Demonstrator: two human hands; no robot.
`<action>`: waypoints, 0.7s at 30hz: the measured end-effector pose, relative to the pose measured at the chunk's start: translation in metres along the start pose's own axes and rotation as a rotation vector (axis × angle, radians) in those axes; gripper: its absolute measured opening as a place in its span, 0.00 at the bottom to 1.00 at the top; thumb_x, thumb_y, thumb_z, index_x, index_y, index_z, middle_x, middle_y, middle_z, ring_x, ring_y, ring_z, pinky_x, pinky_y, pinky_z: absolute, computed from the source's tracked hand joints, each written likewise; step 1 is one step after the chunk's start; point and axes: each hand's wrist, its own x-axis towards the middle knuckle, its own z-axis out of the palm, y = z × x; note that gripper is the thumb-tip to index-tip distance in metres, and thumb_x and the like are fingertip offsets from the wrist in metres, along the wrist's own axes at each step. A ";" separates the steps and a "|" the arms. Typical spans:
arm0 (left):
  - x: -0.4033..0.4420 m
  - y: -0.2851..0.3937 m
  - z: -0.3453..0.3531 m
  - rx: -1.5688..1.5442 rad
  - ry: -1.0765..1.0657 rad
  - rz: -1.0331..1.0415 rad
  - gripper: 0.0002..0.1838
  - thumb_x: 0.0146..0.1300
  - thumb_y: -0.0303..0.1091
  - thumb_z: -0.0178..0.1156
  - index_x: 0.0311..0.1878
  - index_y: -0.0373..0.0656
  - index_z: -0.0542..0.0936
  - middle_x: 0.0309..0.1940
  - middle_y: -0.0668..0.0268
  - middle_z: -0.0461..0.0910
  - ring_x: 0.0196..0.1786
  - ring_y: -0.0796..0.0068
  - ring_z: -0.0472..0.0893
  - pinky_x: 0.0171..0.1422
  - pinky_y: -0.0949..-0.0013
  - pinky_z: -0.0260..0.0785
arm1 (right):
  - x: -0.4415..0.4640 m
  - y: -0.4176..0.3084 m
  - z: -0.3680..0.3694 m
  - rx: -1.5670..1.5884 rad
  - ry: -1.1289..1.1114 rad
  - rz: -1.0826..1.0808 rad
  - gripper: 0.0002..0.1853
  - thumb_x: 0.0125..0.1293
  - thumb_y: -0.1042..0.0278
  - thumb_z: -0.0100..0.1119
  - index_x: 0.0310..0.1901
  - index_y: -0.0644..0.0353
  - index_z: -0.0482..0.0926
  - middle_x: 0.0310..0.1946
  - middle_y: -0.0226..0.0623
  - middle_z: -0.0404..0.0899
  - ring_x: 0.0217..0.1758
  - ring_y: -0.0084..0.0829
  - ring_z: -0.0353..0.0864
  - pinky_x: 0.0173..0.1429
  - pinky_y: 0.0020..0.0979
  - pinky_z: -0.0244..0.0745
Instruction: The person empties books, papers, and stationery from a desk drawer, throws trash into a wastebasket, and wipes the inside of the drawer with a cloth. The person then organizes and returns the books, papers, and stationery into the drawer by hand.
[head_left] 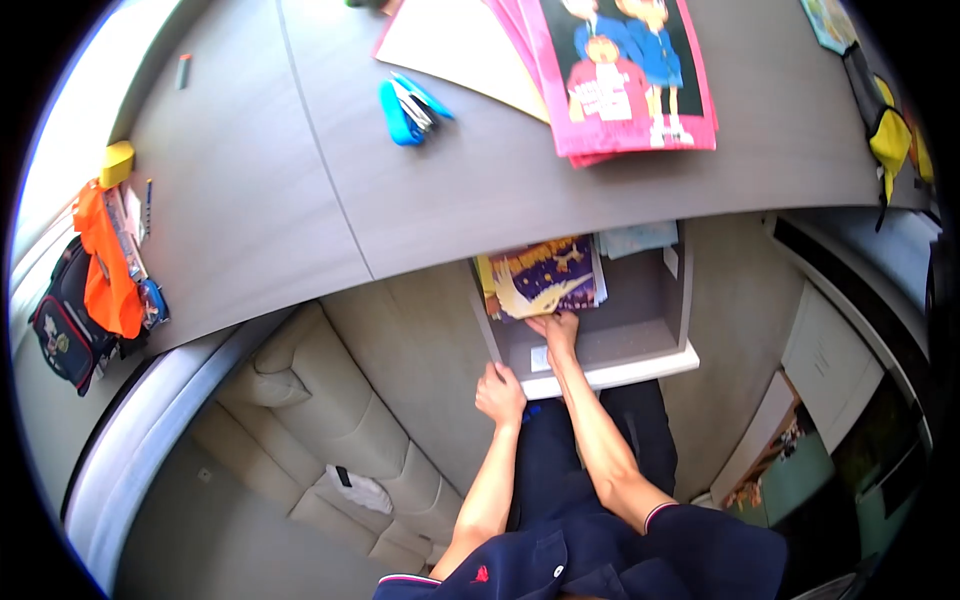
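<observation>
An open drawer (pixel 640 345) sticks out from under the grey desk. Inside it, at the back left, lies a purple and yellow book (pixel 545 277) with other books or papers beneath it. My right hand (pixel 556 332) reaches into the drawer, its fingers at the near edge of that book; the fingertips are partly hidden. My left hand (pixel 500 393) is closed at the drawer's front left corner, around its edge. Light blue papers (pixel 638 238) lie at the back right of the drawer, and a small white paper (pixel 540 358) near its front.
On the desk (pixel 400 210) are pink books (pixel 625 80), a large white sheet (pixel 460 50), a blue stapler-like tool (pixel 405 110) and a small grey stick (pixel 183 71). An orange bag (pixel 110 270) lies at the left edge, a yellow and black bag (pixel 887 135) at the right.
</observation>
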 end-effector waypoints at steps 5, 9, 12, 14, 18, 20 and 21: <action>-0.004 -0.002 -0.004 -0.047 0.004 -0.002 0.14 0.65 0.42 0.55 0.33 0.42 0.81 0.28 0.49 0.83 0.34 0.42 0.84 0.37 0.42 0.74 | -0.004 -0.006 -0.004 -0.046 -0.057 -0.019 0.14 0.71 0.80 0.55 0.56 0.73 0.77 0.49 0.48 0.84 0.48 0.43 0.89 0.54 0.42 0.88; -0.018 -0.012 0.003 -0.066 0.010 -0.014 0.14 0.65 0.43 0.55 0.32 0.41 0.80 0.28 0.49 0.83 0.34 0.42 0.84 0.37 0.41 0.74 | -0.038 -0.025 -0.022 -0.203 -0.111 0.147 0.13 0.74 0.75 0.55 0.55 0.72 0.79 0.50 0.50 0.85 0.48 0.43 0.89 0.50 0.41 0.89; -0.022 -0.013 -0.008 -0.088 -0.116 -0.034 0.14 0.69 0.42 0.53 0.39 0.41 0.80 0.36 0.50 0.84 0.41 0.44 0.84 0.44 0.44 0.74 | -0.073 -0.105 -0.042 -0.584 -0.379 0.362 0.14 0.76 0.66 0.56 0.51 0.69 0.82 0.41 0.48 0.88 0.41 0.37 0.91 0.42 0.36 0.89; -0.017 -0.009 -0.017 -0.435 0.059 0.004 0.12 0.72 0.37 0.53 0.44 0.38 0.78 0.45 0.49 0.81 0.49 0.44 0.81 0.52 0.48 0.72 | -0.124 -0.233 -0.019 -0.717 -0.664 0.311 0.18 0.75 0.58 0.59 0.47 0.68 0.84 0.39 0.47 0.88 0.39 0.35 0.91 0.40 0.36 0.89; 0.029 0.098 -0.157 -1.014 0.282 0.249 0.08 0.71 0.30 0.56 0.46 0.34 0.75 0.43 0.56 0.74 0.44 0.57 0.77 0.53 0.58 0.72 | -0.176 -0.433 0.043 -0.666 -0.368 -0.499 0.17 0.76 0.59 0.56 0.51 0.68 0.81 0.30 0.39 0.85 0.28 0.27 0.85 0.30 0.27 0.84; 0.061 0.167 -0.226 -1.007 0.335 0.604 0.12 0.71 0.30 0.59 0.52 0.33 0.77 0.47 0.58 0.78 0.47 0.66 0.78 0.52 0.66 0.73 | -0.149 -0.477 0.093 -0.855 -0.231 -0.776 0.28 0.71 0.52 0.64 0.59 0.72 0.76 0.41 0.39 0.86 0.37 0.22 0.84 0.41 0.25 0.80; 0.076 0.207 -0.254 -1.029 0.298 0.637 0.19 0.68 0.31 0.62 0.58 0.32 0.76 0.55 0.51 0.78 0.56 0.54 0.80 0.62 0.59 0.72 | -0.103 -0.479 0.116 -0.924 -0.126 -0.885 0.37 0.65 0.43 0.68 0.60 0.72 0.76 0.45 0.43 0.86 0.41 0.26 0.85 0.49 0.27 0.80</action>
